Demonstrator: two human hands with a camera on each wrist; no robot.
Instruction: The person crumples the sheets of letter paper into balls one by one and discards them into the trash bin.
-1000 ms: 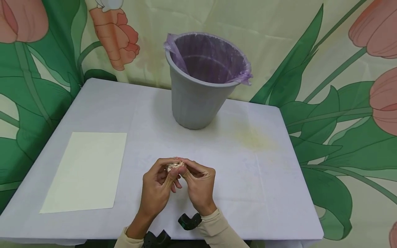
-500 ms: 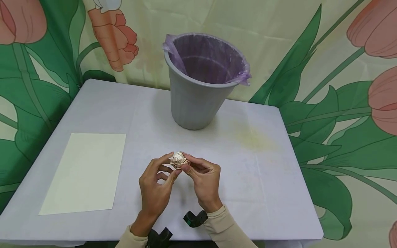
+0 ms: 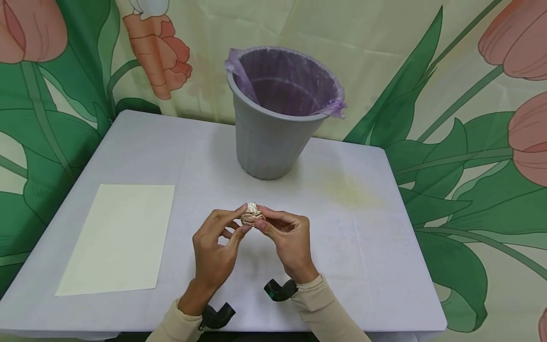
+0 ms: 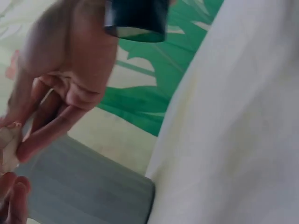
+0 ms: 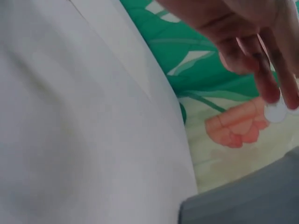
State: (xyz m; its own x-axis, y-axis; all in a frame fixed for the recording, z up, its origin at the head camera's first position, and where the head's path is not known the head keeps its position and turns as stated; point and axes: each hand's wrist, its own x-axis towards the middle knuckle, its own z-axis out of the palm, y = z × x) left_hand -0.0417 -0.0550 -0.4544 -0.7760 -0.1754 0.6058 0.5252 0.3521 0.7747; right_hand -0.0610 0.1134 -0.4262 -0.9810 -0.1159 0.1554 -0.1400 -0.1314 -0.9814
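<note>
A small crumpled ball (image 3: 252, 214), pale and creased like wadded paper, is held up over the front middle of the table between both hands. My left hand (image 3: 217, 244) pinches its left side between thumb and forefinger, the other fingers loosely bent. From the right, my right hand (image 3: 292, 242) pinches it with thumb and fingertips. The left wrist view catches the ball (image 4: 8, 147) at its left edge, between the left hand's fingers (image 4: 46, 135) and fingertips of the other hand. In the right wrist view the right hand (image 5: 252, 37) shows, but the ball is not visible.
A grey bin (image 3: 273, 142) lined with a purple bag (image 3: 329, 107) stands upright at the table's back. A flat sheet of pale paper (image 3: 117, 237) lies on the left of the white-covered table (image 3: 342, 266). Behind hangs a flower-patterned cloth (image 3: 384, 38).
Both hands have risen forward and slightly right with the ball. The ball, mostly covered by the fingers at first, is now exposed between the fingertips. Bin and sheet stay put.
</note>
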